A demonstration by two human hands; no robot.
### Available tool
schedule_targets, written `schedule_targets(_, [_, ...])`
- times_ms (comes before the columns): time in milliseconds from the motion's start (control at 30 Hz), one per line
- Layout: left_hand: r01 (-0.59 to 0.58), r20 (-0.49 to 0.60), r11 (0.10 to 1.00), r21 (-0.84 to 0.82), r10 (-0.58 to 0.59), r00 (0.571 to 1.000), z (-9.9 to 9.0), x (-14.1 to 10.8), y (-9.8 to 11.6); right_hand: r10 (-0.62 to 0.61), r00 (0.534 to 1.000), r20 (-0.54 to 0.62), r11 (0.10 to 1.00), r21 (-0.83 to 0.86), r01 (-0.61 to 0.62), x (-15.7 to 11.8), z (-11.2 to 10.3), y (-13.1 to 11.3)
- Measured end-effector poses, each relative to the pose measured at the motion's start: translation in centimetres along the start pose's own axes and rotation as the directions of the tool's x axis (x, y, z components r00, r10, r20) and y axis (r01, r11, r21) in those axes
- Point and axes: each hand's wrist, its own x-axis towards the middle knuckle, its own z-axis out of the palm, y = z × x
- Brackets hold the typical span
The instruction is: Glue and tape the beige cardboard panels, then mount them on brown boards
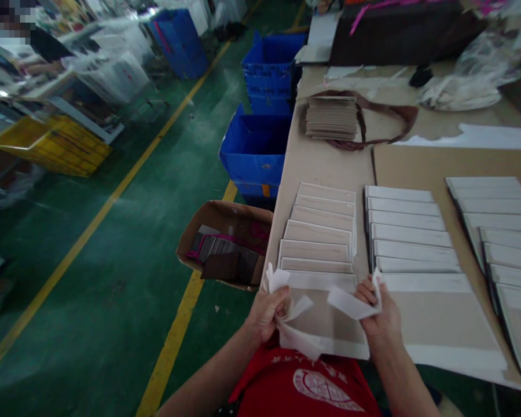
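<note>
My left hand [268, 313] is closed on thin white strips [301, 339], which bunch and curl at the table's near edge. Closed on another white strip [351, 303], my right hand [380, 310] is a short way to the right. Below and between both hands lies a beige panel with white borders [325, 310], nearest me in an overlapping row of beige boards [315, 250]. Right of it, a second row of white-edged boards [412, 237] ends in a larger beige and white panel [447, 313].
A third row of boards [490, 205] lies farther right. Behind are a stack of brown cards [331, 119] and a brown strap [388, 108]. Left of the table [330, 162] stand a cardboard box [226, 209] and blue bins [254, 136]. A person's arm shows at upper left.
</note>
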Motion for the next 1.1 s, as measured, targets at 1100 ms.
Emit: schedule_targets(1100, [-0.116,0.028,0.620,0.776,0.149,0.988,-6.6,-2.0,-3.6,-0.159,0.985,0.059,0.406,-0.906,0.120,-4.3,-8.3,3.9])
